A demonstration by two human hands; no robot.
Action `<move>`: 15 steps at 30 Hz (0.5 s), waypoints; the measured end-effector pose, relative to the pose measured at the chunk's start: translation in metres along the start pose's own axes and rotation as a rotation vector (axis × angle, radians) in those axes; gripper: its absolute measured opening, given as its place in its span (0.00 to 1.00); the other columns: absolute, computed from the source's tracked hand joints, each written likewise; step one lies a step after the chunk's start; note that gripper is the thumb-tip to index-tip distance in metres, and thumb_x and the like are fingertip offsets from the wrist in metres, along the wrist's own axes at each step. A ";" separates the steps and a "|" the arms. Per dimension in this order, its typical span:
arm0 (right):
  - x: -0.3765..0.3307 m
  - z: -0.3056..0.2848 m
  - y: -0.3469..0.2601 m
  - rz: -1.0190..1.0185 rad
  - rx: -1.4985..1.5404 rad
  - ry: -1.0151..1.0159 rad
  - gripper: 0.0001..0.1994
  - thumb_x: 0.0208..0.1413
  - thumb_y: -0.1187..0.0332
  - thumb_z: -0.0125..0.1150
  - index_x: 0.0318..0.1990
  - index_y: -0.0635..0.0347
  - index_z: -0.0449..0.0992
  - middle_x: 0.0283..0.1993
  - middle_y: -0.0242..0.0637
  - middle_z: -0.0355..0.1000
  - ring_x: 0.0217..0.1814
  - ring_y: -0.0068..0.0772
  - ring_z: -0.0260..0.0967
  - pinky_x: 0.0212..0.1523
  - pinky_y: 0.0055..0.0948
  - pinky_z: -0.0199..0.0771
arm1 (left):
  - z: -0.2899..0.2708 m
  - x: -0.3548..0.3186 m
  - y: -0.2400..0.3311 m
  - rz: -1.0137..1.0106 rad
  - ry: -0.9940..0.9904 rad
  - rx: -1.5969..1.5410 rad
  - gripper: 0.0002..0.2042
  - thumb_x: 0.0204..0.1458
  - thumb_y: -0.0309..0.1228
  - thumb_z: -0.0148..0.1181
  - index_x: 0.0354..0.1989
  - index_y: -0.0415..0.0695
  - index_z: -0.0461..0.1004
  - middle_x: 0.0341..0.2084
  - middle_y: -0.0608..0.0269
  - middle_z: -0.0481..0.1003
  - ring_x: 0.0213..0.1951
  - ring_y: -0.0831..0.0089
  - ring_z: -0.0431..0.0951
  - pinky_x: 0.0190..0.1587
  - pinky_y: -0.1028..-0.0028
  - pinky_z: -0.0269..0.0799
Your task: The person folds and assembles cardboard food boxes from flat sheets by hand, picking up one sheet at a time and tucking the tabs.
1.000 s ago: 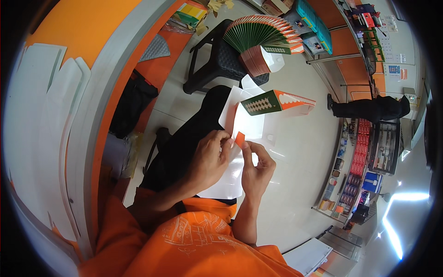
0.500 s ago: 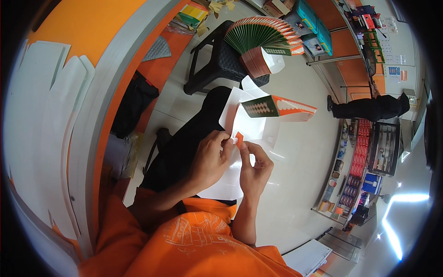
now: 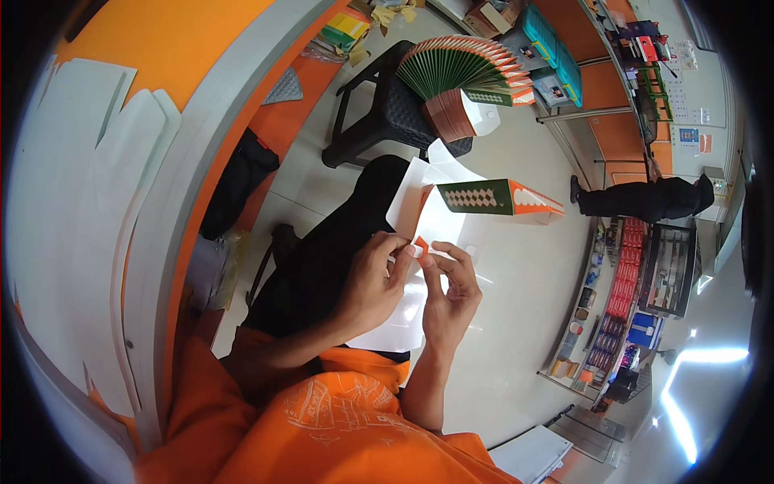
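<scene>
A partly folded cardboard box (image 3: 477, 198) rests on my lap, white inside, with green and orange printed outside panels and a lattice pattern. At its near inner edge, a small orange flap (image 3: 422, 244) with a white edge sits between my two hands. My left hand (image 3: 372, 281) is closed, thumb and forefinger pinching the white edge of the flap. My right hand (image 3: 451, 300) pinches the orange part from the other side, its other fingers curled loosely. The fingertips hide part of the flap. Below them, a white panel (image 3: 409, 310) of the box spreads toward my orange shirt.
Ahead, a black stool (image 3: 359, 121) bears a fanned stack of green and orange folded cardboard (image 3: 459, 68). Teal-lidded toolboxes (image 3: 552, 52) stand beyond it. White cardboard sheets (image 3: 76, 210) lie on the table at left. A person in black (image 3: 645, 198) stands far right near stocked shelves (image 3: 617, 290).
The box has shifted slightly to the right, and its lattice panel turns more into view. My right forefinger has lifted a little; both hands still pinch the flap.
</scene>
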State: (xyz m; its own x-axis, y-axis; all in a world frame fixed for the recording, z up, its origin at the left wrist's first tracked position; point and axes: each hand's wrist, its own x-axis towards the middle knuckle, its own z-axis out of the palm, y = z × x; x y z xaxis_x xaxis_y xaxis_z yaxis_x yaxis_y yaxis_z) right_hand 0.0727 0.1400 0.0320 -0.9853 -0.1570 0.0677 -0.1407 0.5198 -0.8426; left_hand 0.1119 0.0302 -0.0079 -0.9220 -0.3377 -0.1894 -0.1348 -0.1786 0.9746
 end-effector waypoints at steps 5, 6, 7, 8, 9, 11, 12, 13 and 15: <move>0.000 -0.001 0.003 0.012 -0.007 0.033 0.04 0.56 0.71 0.69 0.35 0.61 0.85 0.48 0.34 0.71 0.46 0.28 0.71 0.41 0.28 0.69 | 0.003 -0.001 0.001 0.036 0.034 -0.010 0.11 0.65 0.30 0.53 0.45 0.36 0.78 0.36 0.56 0.76 0.34 0.71 0.77 0.38 0.72 0.72; 0.000 0.000 0.002 0.026 0.004 0.040 0.03 0.55 0.71 0.69 0.35 0.60 0.85 0.49 0.34 0.69 0.48 0.28 0.70 0.41 0.28 0.69 | 0.004 -0.001 0.000 0.036 0.035 -0.010 0.11 0.65 0.30 0.53 0.45 0.36 0.78 0.36 0.56 0.76 0.34 0.71 0.77 0.38 0.72 0.72; 0.000 0.001 0.004 0.022 0.002 0.040 0.03 0.55 0.71 0.69 0.35 0.60 0.85 0.49 0.34 0.69 0.48 0.28 0.70 0.41 0.28 0.69 | 0.004 -0.001 -0.001 0.057 0.046 -0.016 0.11 0.64 0.30 0.54 0.44 0.35 0.78 0.36 0.55 0.77 0.34 0.70 0.78 0.38 0.72 0.73; 0.000 0.002 0.007 -0.010 -0.017 0.051 0.03 0.56 0.71 0.69 0.35 0.60 0.85 0.49 0.34 0.69 0.48 0.28 0.70 0.42 0.28 0.69 | 0.003 -0.001 -0.002 0.077 0.056 -0.023 0.10 0.64 0.29 0.54 0.43 0.35 0.78 0.36 0.54 0.77 0.34 0.69 0.79 0.37 0.72 0.74; 0.000 0.003 0.009 -0.042 -0.036 0.062 0.03 0.56 0.71 0.69 0.35 0.60 0.85 0.49 0.35 0.69 0.47 0.27 0.70 0.44 0.29 0.69 | 0.003 0.000 -0.002 0.080 0.058 -0.026 0.10 0.64 0.29 0.54 0.43 0.35 0.78 0.36 0.54 0.77 0.34 0.69 0.79 0.37 0.72 0.74; 0.000 0.002 0.009 -0.013 0.009 0.052 0.04 0.56 0.72 0.68 0.36 0.61 0.85 0.49 0.35 0.69 0.48 0.27 0.70 0.45 0.29 0.69 | 0.003 0.001 0.001 0.126 0.078 -0.004 0.08 0.62 0.26 0.56 0.41 0.35 0.79 0.35 0.53 0.78 0.33 0.66 0.81 0.36 0.72 0.76; 0.000 0.002 0.008 0.019 0.050 0.043 0.04 0.57 0.72 0.67 0.36 0.62 0.85 0.49 0.36 0.69 0.49 0.28 0.70 0.47 0.29 0.70 | 0.004 0.002 0.000 0.129 0.080 -0.003 0.08 0.62 0.26 0.56 0.41 0.35 0.79 0.35 0.53 0.78 0.33 0.66 0.81 0.36 0.72 0.76; 0.001 0.002 0.007 0.015 0.051 0.042 0.04 0.57 0.72 0.67 0.36 0.62 0.85 0.49 0.36 0.69 0.49 0.28 0.70 0.47 0.29 0.70 | 0.006 0.002 -0.005 0.162 0.086 0.021 0.07 0.61 0.24 0.57 0.40 0.34 0.79 0.35 0.53 0.79 0.33 0.66 0.82 0.35 0.72 0.77; 0.002 0.002 0.004 0.118 0.225 -0.008 0.05 0.59 0.74 0.65 0.39 0.66 0.84 0.50 0.37 0.70 0.51 0.28 0.70 0.50 0.29 0.70 | 0.007 0.003 -0.008 0.199 0.095 0.044 0.06 0.60 0.23 0.58 0.40 0.34 0.79 0.35 0.53 0.79 0.33 0.65 0.83 0.35 0.71 0.78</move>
State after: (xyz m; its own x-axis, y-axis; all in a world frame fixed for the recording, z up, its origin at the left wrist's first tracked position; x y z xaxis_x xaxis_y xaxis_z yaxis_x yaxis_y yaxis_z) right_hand 0.0706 0.1403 0.0280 -0.9927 -0.1130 -0.0416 0.0014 0.3347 -0.9423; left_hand 0.1078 0.0375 -0.0149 -0.8939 -0.4483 -0.0015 0.0286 -0.0604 0.9978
